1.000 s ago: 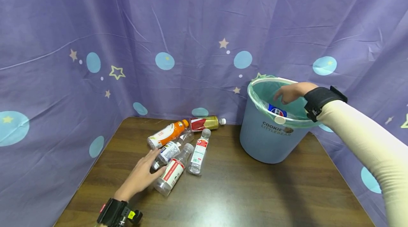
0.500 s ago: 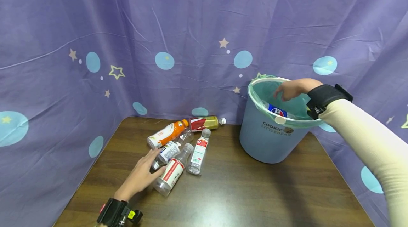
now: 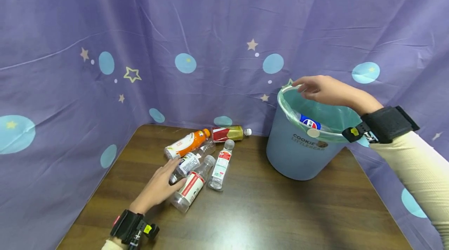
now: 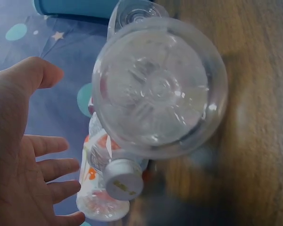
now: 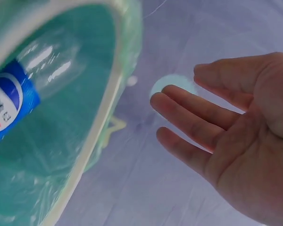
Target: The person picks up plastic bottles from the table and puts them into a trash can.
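My left hand is spread close beside the lying bottles, thumb and fingers apart, with nothing in its grasp. Nearest to it are a clear bottle with a red-and-white label and a clear bottle with a white-and-blue label. In the left wrist view the round base of a clear bottle fills the middle, to the side of the palm. My right hand hovers over the rim of a blue bin, its fingers relaxed and holding nothing. Inside the bin lies a blue-labelled Pepsi bottle.
An orange-and-white bottle, a yellow bottle with a red label and a clear bottle with a red, white and green label also lie on the brown table. A purple patterned curtain hangs behind. A pale green liner covers the bin's rim.
My right hand has risen from inside the bin to above its rim. The view has shifted slightly. My left hand has stayed beside the bottles.
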`<state>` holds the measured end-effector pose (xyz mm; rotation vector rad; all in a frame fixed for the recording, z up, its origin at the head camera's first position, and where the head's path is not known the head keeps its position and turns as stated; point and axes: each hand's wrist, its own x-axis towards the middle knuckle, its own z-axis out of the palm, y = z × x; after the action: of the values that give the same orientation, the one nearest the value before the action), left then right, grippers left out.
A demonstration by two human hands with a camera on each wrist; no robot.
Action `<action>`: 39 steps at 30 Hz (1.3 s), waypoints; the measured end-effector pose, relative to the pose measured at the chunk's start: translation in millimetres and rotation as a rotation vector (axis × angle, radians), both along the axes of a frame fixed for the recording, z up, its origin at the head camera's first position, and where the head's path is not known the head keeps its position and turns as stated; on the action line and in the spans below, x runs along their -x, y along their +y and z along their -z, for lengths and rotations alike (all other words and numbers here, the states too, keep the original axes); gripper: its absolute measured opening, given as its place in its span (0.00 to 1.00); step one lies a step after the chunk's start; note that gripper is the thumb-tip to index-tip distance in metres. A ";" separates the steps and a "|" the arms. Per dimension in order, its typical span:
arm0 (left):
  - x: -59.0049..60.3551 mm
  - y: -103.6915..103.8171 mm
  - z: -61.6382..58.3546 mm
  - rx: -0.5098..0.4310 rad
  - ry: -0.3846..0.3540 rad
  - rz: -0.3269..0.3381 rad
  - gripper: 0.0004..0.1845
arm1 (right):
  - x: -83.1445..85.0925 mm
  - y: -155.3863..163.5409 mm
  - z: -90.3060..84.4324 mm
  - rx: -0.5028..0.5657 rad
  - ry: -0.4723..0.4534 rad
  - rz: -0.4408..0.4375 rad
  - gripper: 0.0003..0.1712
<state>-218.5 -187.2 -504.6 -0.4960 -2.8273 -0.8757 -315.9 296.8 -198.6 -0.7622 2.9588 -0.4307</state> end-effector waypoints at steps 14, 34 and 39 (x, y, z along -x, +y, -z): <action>3.6 19.1 -19.7 0.079 0.036 0.027 0.39 | -57.6 -28.0 16.6 0.119 0.247 -0.186 0.27; -3.1 47.0 -23.9 0.311 -0.011 -0.085 0.43 | -84.9 -37.9 91.5 0.268 0.351 -0.335 0.26; -2.5 52.8 -18.5 0.340 -0.022 -0.099 0.45 | -86.5 -35.5 109.8 0.278 0.283 -0.306 0.25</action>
<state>-215.9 -134.4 -486.1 -0.3801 -3.0028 -0.3846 -229.4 261.3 -308.4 -1.3890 2.9846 -0.7778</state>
